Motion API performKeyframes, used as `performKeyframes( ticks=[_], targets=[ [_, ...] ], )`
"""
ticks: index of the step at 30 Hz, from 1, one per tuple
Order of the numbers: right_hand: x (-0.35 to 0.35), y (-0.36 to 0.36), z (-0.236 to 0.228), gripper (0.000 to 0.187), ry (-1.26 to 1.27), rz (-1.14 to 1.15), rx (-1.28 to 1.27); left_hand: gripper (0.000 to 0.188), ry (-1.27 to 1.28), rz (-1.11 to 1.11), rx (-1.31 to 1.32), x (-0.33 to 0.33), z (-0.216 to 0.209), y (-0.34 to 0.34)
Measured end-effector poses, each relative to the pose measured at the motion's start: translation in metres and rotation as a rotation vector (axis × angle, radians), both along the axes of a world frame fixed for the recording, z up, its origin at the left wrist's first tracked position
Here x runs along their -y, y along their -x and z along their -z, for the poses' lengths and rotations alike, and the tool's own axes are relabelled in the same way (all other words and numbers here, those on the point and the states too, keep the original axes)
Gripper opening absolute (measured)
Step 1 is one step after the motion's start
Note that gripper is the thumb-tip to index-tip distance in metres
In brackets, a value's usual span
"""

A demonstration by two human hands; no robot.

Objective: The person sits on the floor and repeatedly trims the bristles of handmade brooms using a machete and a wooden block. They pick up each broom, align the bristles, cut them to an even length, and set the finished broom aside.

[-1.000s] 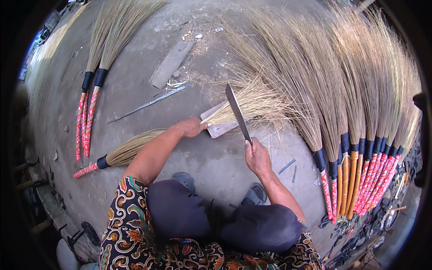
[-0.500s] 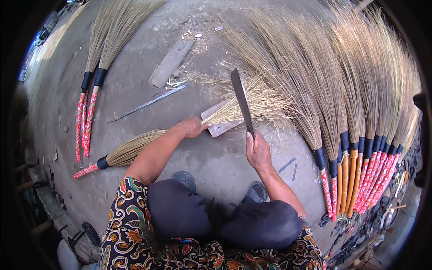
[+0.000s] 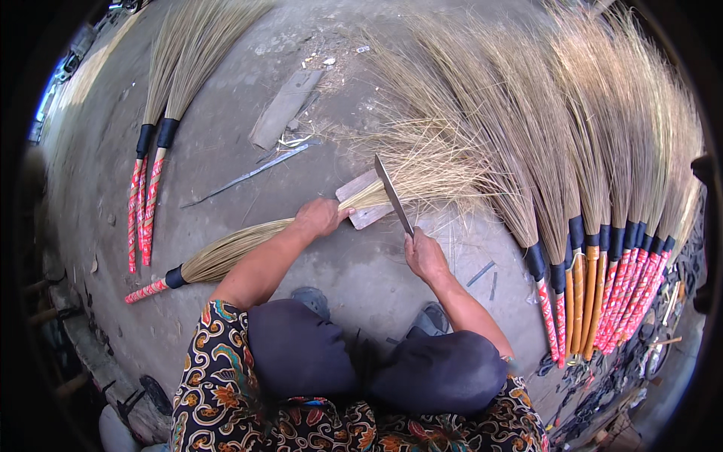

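A straw broom (image 3: 233, 250) lies slantwise, its red wrapped handle to the left and its bristles running under my left forearm. My left hand (image 3: 321, 216) is closed around the bristles near their far end. Beyond that grip the straw fans out over a small wooden board (image 3: 352, 186) on the ground. My right hand (image 3: 426, 256) is closed on the handle of a machete (image 3: 393, 193). The long dark blade slants up and left across the straw, just right of my left hand. Whether its edge touches the straw, I cannot tell.
Finished-looking brooms (image 3: 553, 173) with red or orange handles form a row at the right. More brooms (image 3: 160, 151) lie at the upper left. A flat plank (image 3: 286, 108) and a thin metal strip (image 3: 252, 173) lie ahead on the concrete. Loose straw clippings surround the board.
The machete has come down and left, from raised upright to lying across the straw. My right hand has lowered slightly. My left hand keeps its grip in nearly the same place.
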State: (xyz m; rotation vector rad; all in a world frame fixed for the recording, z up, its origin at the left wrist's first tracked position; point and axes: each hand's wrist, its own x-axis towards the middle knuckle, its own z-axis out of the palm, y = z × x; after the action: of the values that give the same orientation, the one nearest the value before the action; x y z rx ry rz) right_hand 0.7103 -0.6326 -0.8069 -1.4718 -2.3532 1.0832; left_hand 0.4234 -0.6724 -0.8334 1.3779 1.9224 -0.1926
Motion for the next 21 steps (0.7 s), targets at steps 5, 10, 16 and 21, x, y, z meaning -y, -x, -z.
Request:
performKeyframes(
  ticks=[5,10,16,21],
  targets=[
    [0.002,-0.002,-0.003,0.026,0.041,0.071,0.003,0.063,-0.142,-0.029,-0.103,0.008,-0.001,-0.006],
    [0.007,0.002,-0.003,0.028,0.014,0.114,-0.090,0.055,-0.135,-0.059,-0.131,0.012,0.000,-0.013],
    [0.008,0.005,-0.003,0.025,0.102,0.054,0.094,0.046,-0.144,-0.073,-0.140,0.014,0.001,-0.015],
    [0.013,0.001,-0.003,0.025,-0.037,0.124,-0.130,0.043,-0.203,-0.076,-0.142,0.019,0.006,-0.017]
  ],
)
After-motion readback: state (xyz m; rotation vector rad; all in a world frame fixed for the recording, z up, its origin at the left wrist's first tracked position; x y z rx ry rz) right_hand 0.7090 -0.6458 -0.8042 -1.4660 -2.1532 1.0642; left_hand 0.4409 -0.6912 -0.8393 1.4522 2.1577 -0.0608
